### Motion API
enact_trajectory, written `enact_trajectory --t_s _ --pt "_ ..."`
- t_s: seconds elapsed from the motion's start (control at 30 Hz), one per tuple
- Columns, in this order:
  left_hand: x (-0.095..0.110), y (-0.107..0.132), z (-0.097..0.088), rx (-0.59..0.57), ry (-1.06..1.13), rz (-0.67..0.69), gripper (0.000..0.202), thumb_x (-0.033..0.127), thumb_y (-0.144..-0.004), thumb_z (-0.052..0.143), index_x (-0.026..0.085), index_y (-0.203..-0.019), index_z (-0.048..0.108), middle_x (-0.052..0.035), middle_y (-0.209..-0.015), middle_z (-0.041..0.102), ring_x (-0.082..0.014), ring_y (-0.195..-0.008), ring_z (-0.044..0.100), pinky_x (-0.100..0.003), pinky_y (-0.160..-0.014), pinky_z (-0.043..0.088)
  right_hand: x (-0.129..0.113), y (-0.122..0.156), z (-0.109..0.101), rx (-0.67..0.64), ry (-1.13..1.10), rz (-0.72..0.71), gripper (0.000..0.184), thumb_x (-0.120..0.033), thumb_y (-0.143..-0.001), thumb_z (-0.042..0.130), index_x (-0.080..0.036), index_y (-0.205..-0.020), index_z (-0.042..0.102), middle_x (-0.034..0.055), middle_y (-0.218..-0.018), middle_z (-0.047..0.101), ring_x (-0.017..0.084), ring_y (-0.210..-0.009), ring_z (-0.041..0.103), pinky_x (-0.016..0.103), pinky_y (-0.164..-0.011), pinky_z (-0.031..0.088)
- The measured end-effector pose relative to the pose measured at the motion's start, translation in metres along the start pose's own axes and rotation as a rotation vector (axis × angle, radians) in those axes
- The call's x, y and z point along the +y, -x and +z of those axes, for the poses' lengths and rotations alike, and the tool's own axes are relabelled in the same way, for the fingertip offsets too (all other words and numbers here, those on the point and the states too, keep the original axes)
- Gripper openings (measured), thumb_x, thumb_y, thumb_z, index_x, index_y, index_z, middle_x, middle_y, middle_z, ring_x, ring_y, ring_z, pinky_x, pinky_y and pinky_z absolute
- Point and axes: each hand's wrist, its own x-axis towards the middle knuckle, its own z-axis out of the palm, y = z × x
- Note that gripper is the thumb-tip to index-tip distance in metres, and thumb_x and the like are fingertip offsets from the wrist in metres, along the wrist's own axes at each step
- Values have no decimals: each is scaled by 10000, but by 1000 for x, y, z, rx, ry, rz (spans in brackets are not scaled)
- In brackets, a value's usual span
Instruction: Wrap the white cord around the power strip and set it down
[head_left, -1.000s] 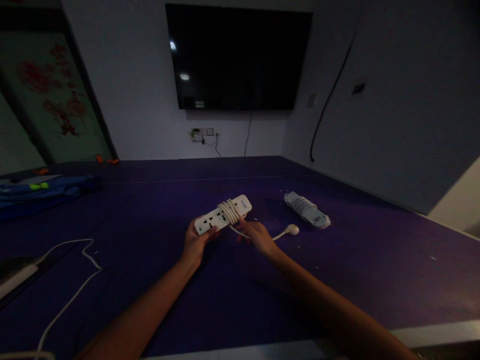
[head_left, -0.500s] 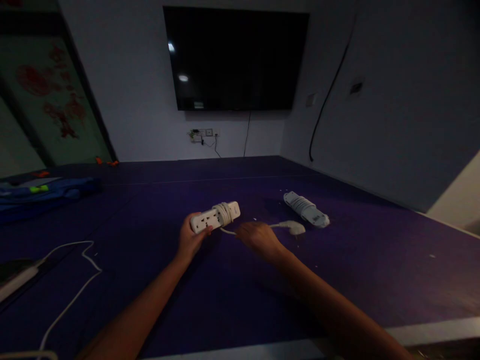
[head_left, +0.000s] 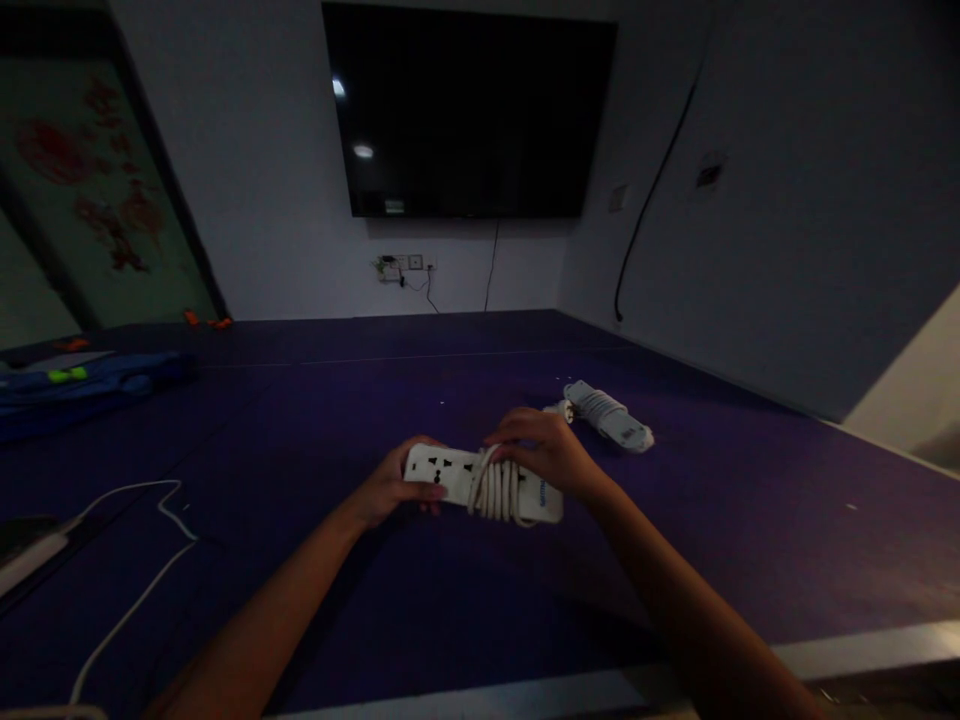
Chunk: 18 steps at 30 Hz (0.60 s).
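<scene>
My left hand [head_left: 394, 488] grips the left end of a white power strip [head_left: 457, 474], thumb across its socket face. White cord [head_left: 498, 492] is wound in several turns round the strip's right half. Above those turns, my right hand [head_left: 546, 445] is closed with its fingertips pinching the cord at the top of the coil. Just beyond my right knuckles shows the cord's white plug [head_left: 561, 409]. A second white power strip [head_left: 626, 430], its own cord [head_left: 600, 408] wrapped round it, lies on the purple surface to the right.
A thin white cable [head_left: 142, 590] runs over the purple surface [head_left: 337, 600] at left, from a white device [head_left: 30, 562]. Blue cloth [head_left: 127, 385] lies far left. On the back wall hangs a television [head_left: 472, 110], with wall sockets [head_left: 405, 264] below it.
The power strip has turned and come nearer and to the right. My right hand has brought the cord from the strip's right side up to the top of the coil.
</scene>
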Motion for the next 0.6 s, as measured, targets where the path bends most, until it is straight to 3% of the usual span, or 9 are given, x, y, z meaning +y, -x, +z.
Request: enact_trajectory --t_s 0.13,0.3,0.43,0.47,0.53,0.6 --pt "1 4 0 -162 103 -101 495 184 -531 741 164 -991 559 -47 -731 642 -131 -487 586 -205 -417 427 -2 -1 4 -119 -302 258 251 -440 -728 650 -203 -746 730 40 -743 663 151 -693 593 266 -628 438" --pt "-6 7 4 -274 223 -139 511 238 -497 761 170 -965 567 -45 -708 647 -141 -487 590 -196 -402 426 -5 1 20 -111 -632 354 263 -441 -645 698 -181 -682 719 32 -680 652 136 -624 583 248 -574 441" --pt "-12 5 11 -164 322 -49 517 253 -510 776 168 -975 565 -42 -691 646 -137 -477 588 -196 -401 436 -3 2 32 19 -711 546 175 -338 -690 647 -174 -709 707 25 -701 671 141 -635 609 247 -578 477" --pt "-13 3 13 -107 355 -21 524 251 -511 781 168 -981 566 -42 -703 648 -138 -489 593 -207 -417 455 -2 1 36 63 -694 617 156 -293 -725 612 -175 -667 697 30 -670 673 154 -640 618 255 -569 484" --pt "-16 -1 16 39 423 35 517 247 -512 792 164 -972 571 -47 -751 657 -147 -536 612 -235 -470 497 1 -1 46 126 -653 722 287 -255 -786 506 -195 -532 626 45 -597 658 151 -645 617 242 -566 491" --pt "-18 -5 18 203 462 76 483 242 -522 795 156 -943 574 -53 -797 665 -154 -578 627 -257 -524 523 4 -2 57 137 -645 757 317 -252 -798 468 -199 -514 597 46 -556 642 142 -669 607 228 -584 494"
